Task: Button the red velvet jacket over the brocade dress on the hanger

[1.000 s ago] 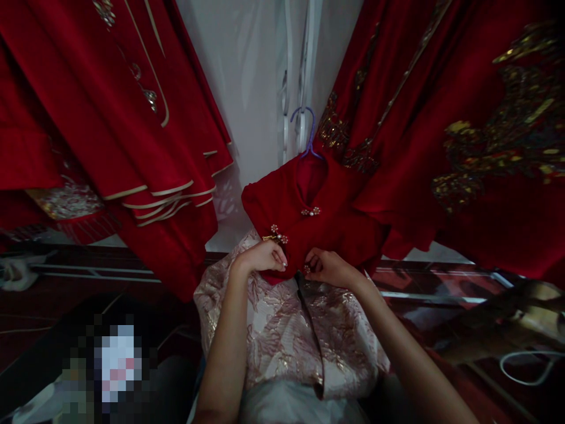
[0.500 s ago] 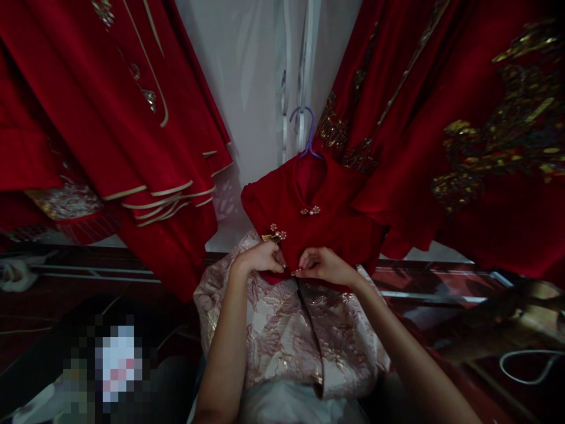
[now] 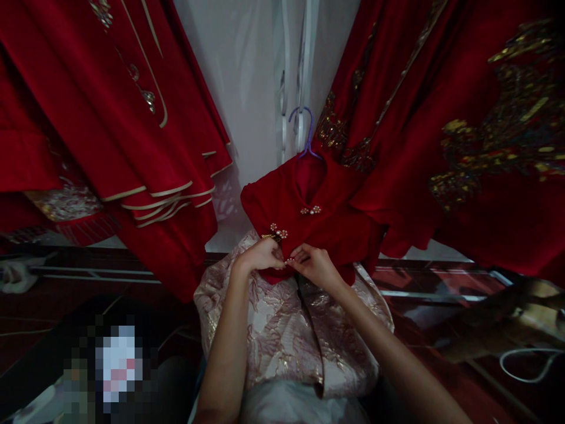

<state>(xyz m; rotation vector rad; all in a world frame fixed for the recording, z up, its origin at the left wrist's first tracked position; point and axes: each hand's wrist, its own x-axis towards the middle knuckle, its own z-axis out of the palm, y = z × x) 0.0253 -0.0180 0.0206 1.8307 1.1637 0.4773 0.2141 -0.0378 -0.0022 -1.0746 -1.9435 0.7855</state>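
A red short jacket [image 3: 335, 229] with a stand collar hangs from a purple hanger [image 3: 310, 132] over a pale pink-and-gold brocade skirt [image 3: 278, 330]. Pearl flower clasps [image 3: 310, 210] sit at its neck and on its left side in view, beside a small gold tassel. Low on the front, my left hand [image 3: 263, 254] pinches near the jacket's edge. Facing it, my right hand [image 3: 314, 264] is closed on a small pearl clasp [image 3: 290, 260]. Both sets of fingertips nearly meet there, partly hiding the clasp.
Red gowns [image 3: 168, 147] with pale piping hang on the left. Another red gown with gold embroidery [image 3: 468, 159] hangs on the right. Behind stands a white surface with metal uprights [image 3: 285, 76]. White shoes [image 3: 17, 275] lie at far left, and a white cord loop [image 3: 525, 374] at lower right.
My right hand has moved slightly left and up, bringing the small clasp against my left fingertips. My left hand stays nearly in place. The hanging garments have barely shifted.
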